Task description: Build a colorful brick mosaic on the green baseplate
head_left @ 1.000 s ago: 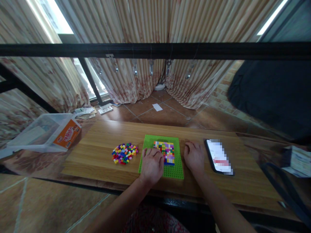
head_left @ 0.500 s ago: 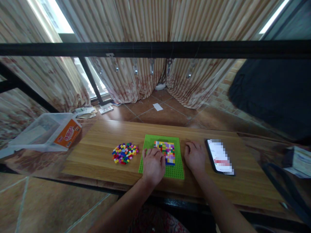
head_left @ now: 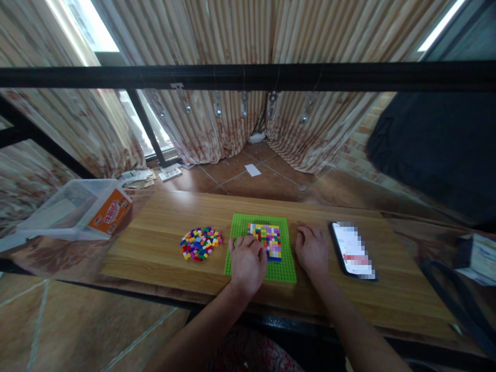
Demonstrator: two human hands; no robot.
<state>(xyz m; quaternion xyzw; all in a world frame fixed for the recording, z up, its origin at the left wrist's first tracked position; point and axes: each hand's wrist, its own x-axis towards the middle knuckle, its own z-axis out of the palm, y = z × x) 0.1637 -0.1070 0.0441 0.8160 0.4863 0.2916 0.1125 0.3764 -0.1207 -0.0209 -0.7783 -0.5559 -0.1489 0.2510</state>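
A green studded baseplate lies on the wooden board, bearing a block of small multicoloured bricks. My left hand is over the plate's left half, its fingers bent down at the left side of the brick block. The hand covers part of the bricks, and whatever its fingertips pinch is hidden. Left of the plate spreads a pile of loose coloured bricks. My right hand rests on the board just right of the plate, fingers curled in, with nothing visible in them.
A phone with a lit screen lies right of my right hand. An open clear plastic box with an orange label stands left of the wooden board. Beyond the board runs a black metal rail before striped curtains.
The view has shifted very slightly. My left hand stays over the bricks on the plate, and my right hand keeps its place on the board.
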